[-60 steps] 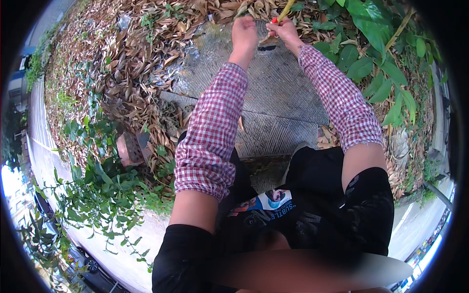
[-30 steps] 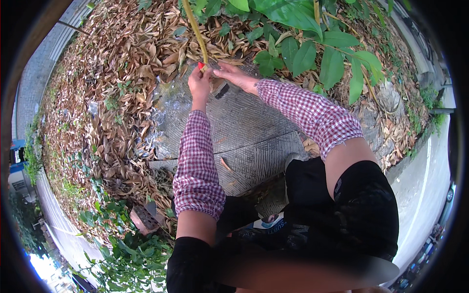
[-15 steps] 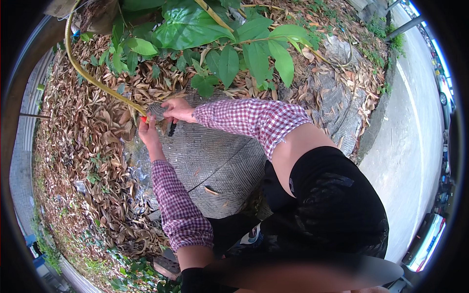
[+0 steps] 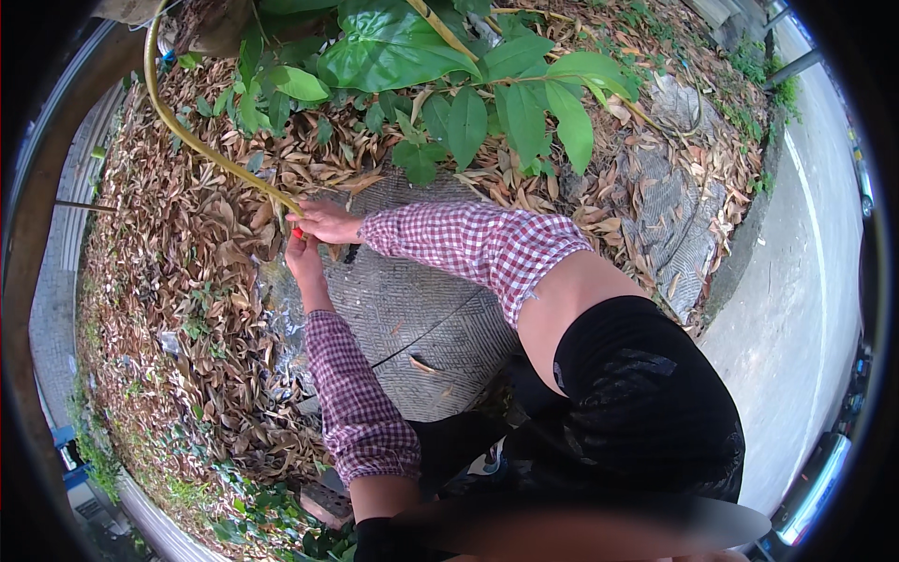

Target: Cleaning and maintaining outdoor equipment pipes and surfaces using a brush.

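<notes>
A yellow hose (image 4: 192, 140) curves down from the upper left and ends between my hands. My left hand (image 4: 307, 264) pinches a small red fitting (image 4: 298, 232) just below the hose end. My right hand (image 4: 330, 223) is closed around the end of the hose, right above the fitting, with its fingertips touching or nearly touching those of the left. Part of a small black object (image 4: 352, 253) shows on the paving under the right wrist; the rest is hidden. Checked sleeve covers reach both wrists.
Patterned paving slabs (image 4: 421, 309) lie under the hands, dry leaves (image 4: 215, 309) around them. Leafy green branches (image 4: 468, 103) hang beyond my right arm. A brick (image 4: 326, 506) lies near my left elbow. A grey road (image 4: 787, 281) runs along the right.
My right hand has moved left from beside the hose onto its end. The left hand stays at the red fitting. The whole view has shifted slightly.
</notes>
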A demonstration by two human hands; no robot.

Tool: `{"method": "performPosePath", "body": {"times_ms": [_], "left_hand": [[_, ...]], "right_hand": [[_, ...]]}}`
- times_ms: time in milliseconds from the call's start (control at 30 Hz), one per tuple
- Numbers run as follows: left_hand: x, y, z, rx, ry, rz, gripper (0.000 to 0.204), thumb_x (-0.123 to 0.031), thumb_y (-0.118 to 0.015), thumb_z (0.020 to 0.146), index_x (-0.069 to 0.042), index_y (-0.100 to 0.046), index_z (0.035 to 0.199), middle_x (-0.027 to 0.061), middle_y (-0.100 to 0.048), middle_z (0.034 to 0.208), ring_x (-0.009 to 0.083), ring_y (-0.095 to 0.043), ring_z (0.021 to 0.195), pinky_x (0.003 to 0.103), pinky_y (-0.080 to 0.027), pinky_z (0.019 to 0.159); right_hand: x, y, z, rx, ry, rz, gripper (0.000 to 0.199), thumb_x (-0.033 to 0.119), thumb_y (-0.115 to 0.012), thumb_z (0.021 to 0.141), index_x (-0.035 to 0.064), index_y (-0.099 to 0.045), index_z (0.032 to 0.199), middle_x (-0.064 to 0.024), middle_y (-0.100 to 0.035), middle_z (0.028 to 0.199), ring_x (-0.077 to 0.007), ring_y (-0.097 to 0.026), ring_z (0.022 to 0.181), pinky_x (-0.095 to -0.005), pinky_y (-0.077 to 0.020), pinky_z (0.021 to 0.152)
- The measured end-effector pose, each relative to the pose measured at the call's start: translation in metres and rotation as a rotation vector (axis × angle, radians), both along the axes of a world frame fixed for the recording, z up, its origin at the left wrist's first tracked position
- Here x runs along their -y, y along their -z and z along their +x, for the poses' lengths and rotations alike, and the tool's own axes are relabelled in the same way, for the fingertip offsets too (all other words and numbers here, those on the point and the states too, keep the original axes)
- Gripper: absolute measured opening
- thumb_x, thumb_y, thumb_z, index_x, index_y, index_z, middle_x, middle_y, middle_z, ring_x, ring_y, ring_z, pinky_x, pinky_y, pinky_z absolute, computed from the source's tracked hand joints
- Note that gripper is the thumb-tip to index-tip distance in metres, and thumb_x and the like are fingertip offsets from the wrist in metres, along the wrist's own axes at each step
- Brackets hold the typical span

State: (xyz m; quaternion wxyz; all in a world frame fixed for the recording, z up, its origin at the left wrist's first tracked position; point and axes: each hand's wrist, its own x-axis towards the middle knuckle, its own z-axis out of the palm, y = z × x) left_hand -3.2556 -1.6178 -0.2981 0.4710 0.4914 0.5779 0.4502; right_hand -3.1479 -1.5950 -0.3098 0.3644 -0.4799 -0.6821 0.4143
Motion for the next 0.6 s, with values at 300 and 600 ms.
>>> {"method": "performPosePath", "body": {"times_ms": [300,600], "left_hand": [[-0.004,-0.003,0.025,0.204,0.031,0.022,0.023,0.002,-0.046,0.082,0.003,-0.05,0.104,0.007,-0.057,0.094,0.0124,-0.053,0.084,0.023,-0.042,0.075],[0.0,0.012,0.017,0.128,0.007,0.111,0.018,-0.002,-0.051,0.078,0.002,-0.055,0.096,0.0038,-0.06,0.08,0.0101,-0.054,0.071,0.023,-0.042,0.066]], "right_hand": [[-0.011,-0.001,0.003,-0.22,-0.018,-0.287,0.054,0.048,-0.027,0.086,0.0161,-0.027,0.13,-0.0122,-0.027,0.133,-0.027,-0.027,0.121,-0.0338,-0.0245,0.099],[0.011,-0.022,0.009,-0.589,-0.003,-0.45,0.031,0.024,-0.046,0.085,0.0117,-0.051,0.113,-0.0009,-0.054,0.087,-0.0096,-0.049,0.072,-0.023,-0.0414,0.065]]}}
